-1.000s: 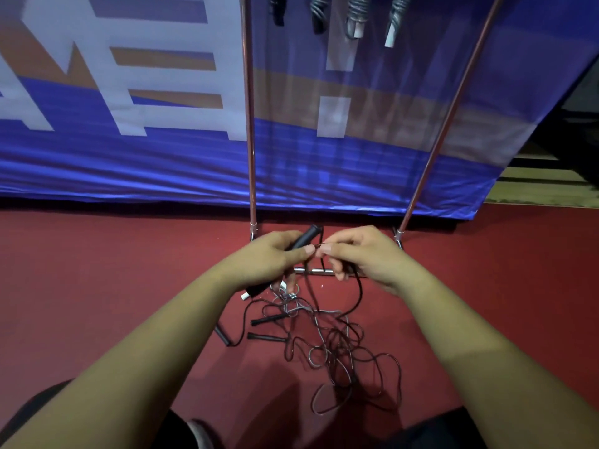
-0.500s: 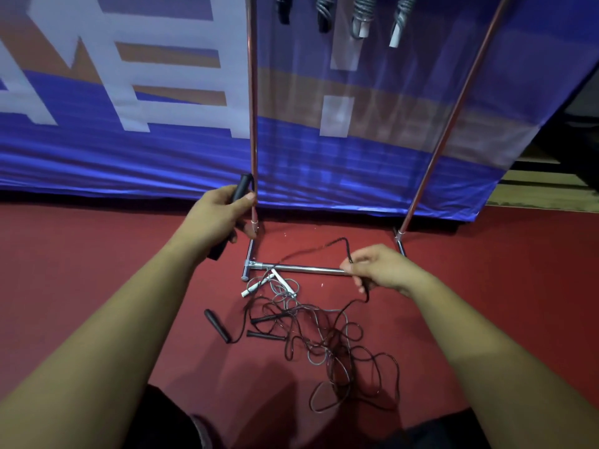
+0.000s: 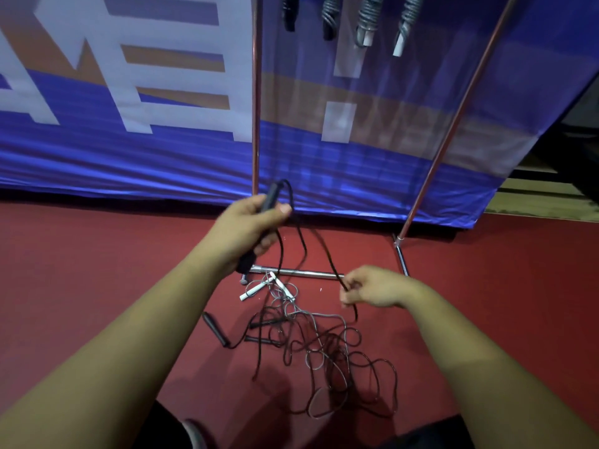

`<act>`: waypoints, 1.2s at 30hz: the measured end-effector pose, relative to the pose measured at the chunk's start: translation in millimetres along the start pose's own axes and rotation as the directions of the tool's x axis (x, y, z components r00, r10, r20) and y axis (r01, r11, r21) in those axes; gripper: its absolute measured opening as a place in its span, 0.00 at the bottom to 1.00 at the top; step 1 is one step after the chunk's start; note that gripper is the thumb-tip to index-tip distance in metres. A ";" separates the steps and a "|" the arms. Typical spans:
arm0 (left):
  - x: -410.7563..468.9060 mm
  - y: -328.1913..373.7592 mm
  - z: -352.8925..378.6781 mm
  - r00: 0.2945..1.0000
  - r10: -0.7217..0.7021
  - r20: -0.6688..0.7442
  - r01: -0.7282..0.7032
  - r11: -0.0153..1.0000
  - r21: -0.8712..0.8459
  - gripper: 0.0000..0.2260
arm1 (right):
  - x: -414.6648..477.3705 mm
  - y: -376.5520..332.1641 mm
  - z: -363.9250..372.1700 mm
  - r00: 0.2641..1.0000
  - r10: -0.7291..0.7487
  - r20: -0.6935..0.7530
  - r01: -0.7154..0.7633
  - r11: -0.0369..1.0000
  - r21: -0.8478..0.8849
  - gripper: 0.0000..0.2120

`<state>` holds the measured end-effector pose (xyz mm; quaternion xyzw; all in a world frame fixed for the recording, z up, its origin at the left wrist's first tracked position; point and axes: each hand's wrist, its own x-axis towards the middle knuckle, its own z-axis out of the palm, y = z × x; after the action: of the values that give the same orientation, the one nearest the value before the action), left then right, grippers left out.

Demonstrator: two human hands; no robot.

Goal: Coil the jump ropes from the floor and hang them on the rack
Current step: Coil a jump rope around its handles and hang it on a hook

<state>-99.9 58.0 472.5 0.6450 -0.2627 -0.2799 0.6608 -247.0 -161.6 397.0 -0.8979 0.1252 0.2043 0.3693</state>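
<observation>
My left hand (image 3: 249,228) grips a black jump-rope handle (image 3: 271,196), held upright above the rack's foot. A black cord (image 3: 327,251) runs from the handle's top down to my right hand (image 3: 376,286), which pinches it low and to the right. On the red floor below lies a tangled pile of black and grey ropes (image 3: 321,351), with loose black handles (image 3: 215,328) and white handles (image 3: 252,290) at its left. Several coiled ropes (image 3: 368,17) hang at the top of the rack.
The rack has a copper-coloured left pole (image 3: 256,108), a slanted right pole (image 3: 453,124) and a chrome base bar (image 3: 304,272) on the floor. A blue banner (image 3: 129,140) covers the wall behind. Red floor (image 3: 81,270) spreads to both sides.
My hands, together at the handle a second ago, have parted. The left one rose with the handle, then shifted right; the right one slid down along the cord and stays low.
</observation>
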 end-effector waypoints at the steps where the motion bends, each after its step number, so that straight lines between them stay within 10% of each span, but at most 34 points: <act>1: 2.3 4.2 -5.8 0.998 0.023 -0.065 -0.028 0.997 -0.078 0.07 | 2.5 11.0 2.6 0.997 0.072 0.037 -0.070 0.996 -0.048 0.07; 6: -0.1 -0.4 -33.4 0.983 0.075 -0.169 0.002 0.910 0.415 0.02 | 4.1 1.9 3.1 0.979 0.022 -0.202 0.029 0.970 0.242 0.06; 17: -22.1 -9.4 5.5 0.914 -0.202 0.351 0.013 0.881 0.472 0.09 | -22.3 -73.5 -1.3 0.874 -0.273 -0.403 0.404 0.868 0.288 0.07; 23: -11.8 1.8 -9.2 0.999 0.003 0.040 -0.002 1.000 -0.031 0.08 | -3.4 -18.7 2.4 0.996 -0.008 -0.089 0.008 1.000 0.002 0.06; 30: -4.6 -13.6 -25.5 0.963 0.011 -0.270 0.091 0.927 0.364 0.02 | 3.1 -31.2 5.2 0.973 -0.027 -0.231 0.095 0.952 0.289 0.07; 36: -16.7 -7.5 6.6 0.962 -0.166 0.216 0.102 0.955 0.280 0.07 | -21.1 -77.4 1.3 0.866 -0.317 -0.388 0.445 0.842 0.306 0.07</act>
<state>-116.6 65.1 465.4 0.7063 -0.3303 -0.3614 0.5114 -236.9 -105.3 453.2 -0.8350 0.0380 -0.0524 0.5464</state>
